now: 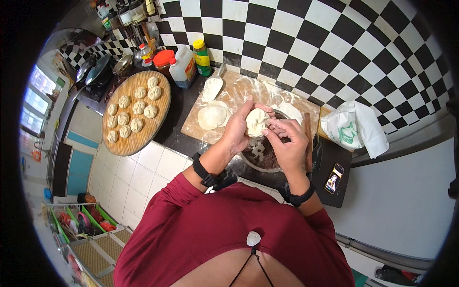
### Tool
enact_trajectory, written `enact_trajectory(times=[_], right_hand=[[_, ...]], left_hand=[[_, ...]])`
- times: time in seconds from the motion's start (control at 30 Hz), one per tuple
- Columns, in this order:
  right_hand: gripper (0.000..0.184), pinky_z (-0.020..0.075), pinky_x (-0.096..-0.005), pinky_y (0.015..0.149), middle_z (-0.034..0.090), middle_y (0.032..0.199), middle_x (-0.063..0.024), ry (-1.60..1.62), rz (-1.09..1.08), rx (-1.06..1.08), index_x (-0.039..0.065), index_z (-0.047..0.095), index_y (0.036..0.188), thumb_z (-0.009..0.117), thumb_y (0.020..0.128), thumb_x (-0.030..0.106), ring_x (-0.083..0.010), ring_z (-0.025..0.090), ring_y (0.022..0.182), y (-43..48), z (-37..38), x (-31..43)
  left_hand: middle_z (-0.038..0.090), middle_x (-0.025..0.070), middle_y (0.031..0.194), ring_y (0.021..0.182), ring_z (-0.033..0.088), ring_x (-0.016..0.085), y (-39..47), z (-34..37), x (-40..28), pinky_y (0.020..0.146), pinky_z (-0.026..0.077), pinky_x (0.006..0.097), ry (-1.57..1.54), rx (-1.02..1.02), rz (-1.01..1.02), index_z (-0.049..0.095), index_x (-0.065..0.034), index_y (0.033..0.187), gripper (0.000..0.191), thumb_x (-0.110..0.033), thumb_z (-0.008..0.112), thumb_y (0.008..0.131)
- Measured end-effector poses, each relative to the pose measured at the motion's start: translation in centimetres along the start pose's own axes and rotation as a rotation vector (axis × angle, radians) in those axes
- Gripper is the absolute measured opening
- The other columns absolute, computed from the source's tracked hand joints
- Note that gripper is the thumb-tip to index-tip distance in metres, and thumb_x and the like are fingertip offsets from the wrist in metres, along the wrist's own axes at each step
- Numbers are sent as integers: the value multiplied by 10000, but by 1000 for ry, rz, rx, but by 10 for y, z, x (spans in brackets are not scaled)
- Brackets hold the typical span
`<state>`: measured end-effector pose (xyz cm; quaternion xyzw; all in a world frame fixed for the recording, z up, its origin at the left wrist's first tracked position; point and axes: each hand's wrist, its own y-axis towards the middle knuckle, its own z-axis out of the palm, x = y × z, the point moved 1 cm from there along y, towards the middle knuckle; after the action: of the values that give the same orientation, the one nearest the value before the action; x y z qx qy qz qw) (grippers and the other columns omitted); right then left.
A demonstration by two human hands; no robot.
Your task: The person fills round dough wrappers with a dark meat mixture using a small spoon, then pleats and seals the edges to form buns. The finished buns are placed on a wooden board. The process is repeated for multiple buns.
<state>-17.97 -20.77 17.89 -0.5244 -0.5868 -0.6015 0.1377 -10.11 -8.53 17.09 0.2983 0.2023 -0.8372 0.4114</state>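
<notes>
A partly pleated dough bun (256, 122) rests in my left hand (238, 127), whose palm and fingers cup it from the left. The fingertips of my right hand (289, 138) pinch the bun's edge on its right side. Below both hands stands a round bowl of dark filling (263, 154), partly hidden by them. Flattened dough wrappers (213, 115) lie stacked on the floured wooden board (193, 125), left of my left hand. A rolling pin (308, 141) lies just right of my right hand.
A round bamboo tray (152, 129) with several pleated buns stands at the left. A flour scoop (213, 89) lies on the board. Behind are a plastic jug (182, 68) and a green bottle (202, 59). At the right are a white bag (348, 125) and a phone (334, 178).
</notes>
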Motion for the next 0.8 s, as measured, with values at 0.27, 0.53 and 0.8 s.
enact_trajectory(times=[0.27, 0.53, 0.8], right_hand=[[163, 504, -266, 579, 660, 830, -75, -99, -142, 59, 40, 732, 854, 799, 710, 5, -163, 637, 679, 1, 1, 7], [218, 499, -294, 619, 631, 838, -63, -121, -139, 31, 51, 745, 871, 814, 670, 4, -197, 631, 731, -1, -1, 5], [172, 498, -328, 644, 619, 832, -67, -193, -189, 61, 64, 732, 843, 796, 689, 22, -235, 619, 741, -3, 2, 2]], left_hand=[[679, 122, 883, 815, 666, 193, -3, -6, 1, 775, 539, 306, 194, -7, 53, 667, 23, 947, 568, -426, 334, 1048], [701, 117, 864, 750, 657, 150, -5, -11, 2, 712, 537, 267, 297, 5, 117, 689, 34, 953, 519, -379, 389, 1043], [699, 101, 836, 716, 628, 112, -5, -11, 7, 662, 514, 246, 391, -33, 181, 705, 39, 893, 518, -357, 406, 1043]])
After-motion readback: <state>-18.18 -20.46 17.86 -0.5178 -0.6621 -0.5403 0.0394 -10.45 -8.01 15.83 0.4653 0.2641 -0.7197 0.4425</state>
